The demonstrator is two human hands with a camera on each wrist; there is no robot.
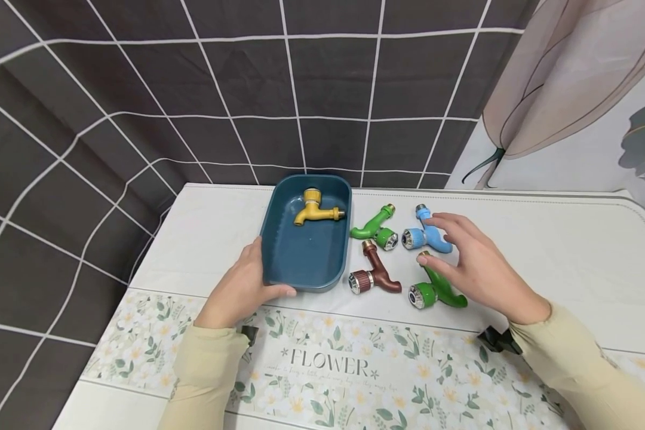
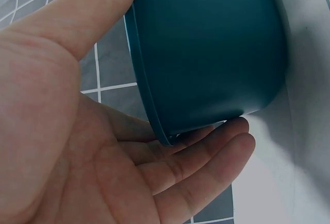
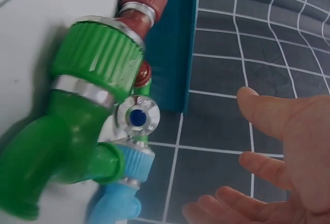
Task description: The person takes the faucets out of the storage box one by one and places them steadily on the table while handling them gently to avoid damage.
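My left hand (image 1: 237, 280) holds the near-left corner of a dark blue plastic tub (image 1: 301, 263), thumb at its front and fingers along its left side. A yellow tap (image 1: 316, 210) lies inside the tub. My right hand (image 1: 475, 263) is spread above the table, its fingers close over a light blue tap (image 1: 434, 239) and its thumb over the top end of a green tap (image 1: 442, 286). In the right wrist view that hand (image 3: 294, 152) has nothing between its fingers. A brown tap (image 1: 378, 269) and another green tap (image 1: 373, 227) lie between the tub and the right hand.
The white table (image 1: 559, 251) has a flower-printed band (image 1: 344, 382) along its front. A dark tiled-pattern curtain (image 1: 247, 89) hangs behind and to the left, close beyond the tub. A pale flower-patterned cloth (image 1: 580, 89) covers the back right.
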